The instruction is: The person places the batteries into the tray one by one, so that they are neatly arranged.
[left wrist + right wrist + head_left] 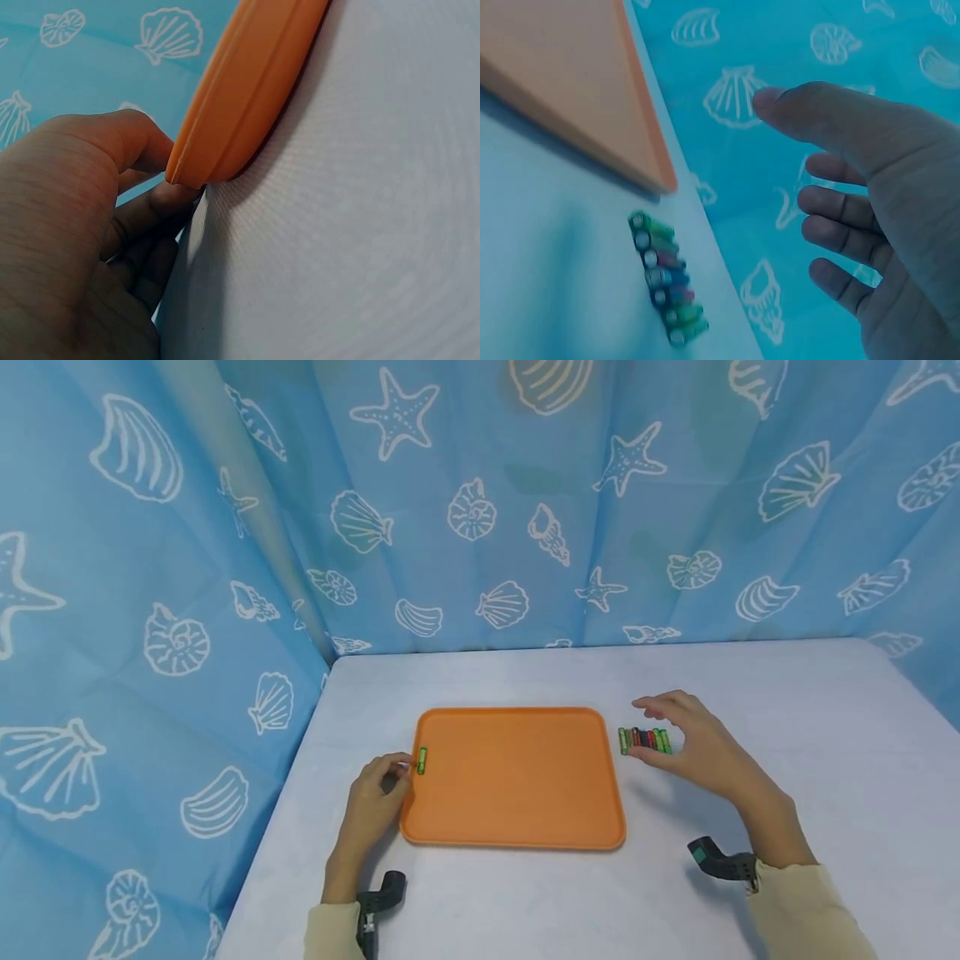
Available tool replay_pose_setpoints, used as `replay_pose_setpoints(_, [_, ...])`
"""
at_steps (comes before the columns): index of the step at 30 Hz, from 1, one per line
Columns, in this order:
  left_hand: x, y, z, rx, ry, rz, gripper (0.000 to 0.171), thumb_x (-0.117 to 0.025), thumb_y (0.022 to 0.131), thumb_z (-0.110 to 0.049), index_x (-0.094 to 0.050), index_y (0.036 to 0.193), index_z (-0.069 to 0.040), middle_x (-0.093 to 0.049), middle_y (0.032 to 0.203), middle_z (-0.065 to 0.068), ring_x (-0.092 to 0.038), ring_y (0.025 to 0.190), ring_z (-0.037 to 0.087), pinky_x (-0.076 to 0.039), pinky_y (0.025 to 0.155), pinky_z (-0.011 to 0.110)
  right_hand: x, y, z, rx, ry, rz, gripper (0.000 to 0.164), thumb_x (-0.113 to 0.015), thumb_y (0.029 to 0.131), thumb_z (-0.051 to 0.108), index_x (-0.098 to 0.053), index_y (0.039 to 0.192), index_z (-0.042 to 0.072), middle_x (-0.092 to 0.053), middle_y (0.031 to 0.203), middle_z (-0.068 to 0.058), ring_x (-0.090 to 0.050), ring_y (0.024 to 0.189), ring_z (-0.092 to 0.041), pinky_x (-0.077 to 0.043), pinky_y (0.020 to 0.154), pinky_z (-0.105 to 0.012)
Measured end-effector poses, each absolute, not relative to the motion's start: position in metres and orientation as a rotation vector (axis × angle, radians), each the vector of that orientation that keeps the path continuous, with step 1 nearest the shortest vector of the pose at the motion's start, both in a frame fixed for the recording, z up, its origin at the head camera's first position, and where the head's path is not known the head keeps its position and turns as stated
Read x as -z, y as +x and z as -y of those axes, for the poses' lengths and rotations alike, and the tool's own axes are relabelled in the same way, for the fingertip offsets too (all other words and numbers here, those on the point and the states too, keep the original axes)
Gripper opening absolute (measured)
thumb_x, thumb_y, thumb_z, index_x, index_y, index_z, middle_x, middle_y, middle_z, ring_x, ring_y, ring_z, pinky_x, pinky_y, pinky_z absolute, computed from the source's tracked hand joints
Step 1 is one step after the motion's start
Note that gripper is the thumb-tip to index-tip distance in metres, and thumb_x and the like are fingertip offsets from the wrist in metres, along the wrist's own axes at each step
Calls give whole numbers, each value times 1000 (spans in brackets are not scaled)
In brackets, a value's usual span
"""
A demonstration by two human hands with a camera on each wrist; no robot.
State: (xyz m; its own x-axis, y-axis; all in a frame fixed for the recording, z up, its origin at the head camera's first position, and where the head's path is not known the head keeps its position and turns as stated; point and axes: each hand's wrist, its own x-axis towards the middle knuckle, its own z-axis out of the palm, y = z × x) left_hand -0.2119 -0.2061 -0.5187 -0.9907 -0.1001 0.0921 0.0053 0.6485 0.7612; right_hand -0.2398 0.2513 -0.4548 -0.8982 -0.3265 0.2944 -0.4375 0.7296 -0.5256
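An orange tray (517,777) lies on the white table, with one green battery (422,761) near its left rim. My left hand (377,797) grips that left rim; in the left wrist view its bent fingertips meet the tray's edge (232,112). To the right of the tray, a row of several batteries (623,742) lies side by side in green, red and dark colours. Over this row my right hand (701,747) is held with thumb and fingers spread apart and nothing between them. The right wrist view shows the batteries (664,277) apart from the hand.
A white cloth covers the table (540,902). Blue curtains (450,568) with white shells and starfish hang behind it and along the left side. Each wrist wears a black camera mount, such as the right one (723,862).
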Motion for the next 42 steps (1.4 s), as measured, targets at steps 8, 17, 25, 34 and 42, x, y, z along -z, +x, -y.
replay_pose_setpoints(8, [520, -210, 208, 1272, 107, 2741, 28, -62, 93, -13, -66, 120, -17, -60, 102, 2, -52, 102, 21, -42, 95, 43, 462, -248, -277, -915, 516, 2923, 68, -82, 82, 34, -54, 139, 11, -51, 123, -13, -47, 113, -37, -44, 89, -61])
replay_pose_setpoints(17, [521, -209, 208, 1270, 90, 2738, 28, -62, 93, -12, -66, 120, -17, -60, 101, 1, -52, 102, 20, -41, 96, 44, 484, -253, -294, -902, 478, 3029, 67, -81, 83, 31, -53, 139, 6, -53, 119, -17, -50, 113, -38, -44, 90, -61])
replay_pose_setpoints(25, [518, -211, 207, 1278, 69, 2736, 26, -62, 93, -13, -67, 119, -17, -60, 101, 2, -53, 101, 21, -42, 96, 43, 504, -256, -303, -947, 387, 3052, 61, -76, 86, 23, -52, 139, 3, -53, 119, -20, -51, 113, -41, -40, 98, -62])
replay_pose_setpoints(34, [515, -213, 207, 1277, 17, 2723, 26, -62, 93, -12, -67, 118, -16, -60, 101, 3, -53, 100, 21, -42, 94, 42, 513, -261, -309, -1000, 397, 3020, 53, -71, 91, 22, -53, 139, 6, -50, 116, -17, -51, 112, -38, -40, 98, -61])
replay_pose_setpoints(42, [516, -212, 207, 1254, 39, 2737, 26, -61, 93, -14, -67, 119, -16, -60, 100, 2, -53, 100, 21, -43, 94, 42, 512, -259, -308, -1026, 362, 3010, 52, -74, 90, 23, -57, 135, 4, -52, 116, -16, -52, 112, -38, -40, 98, -61])
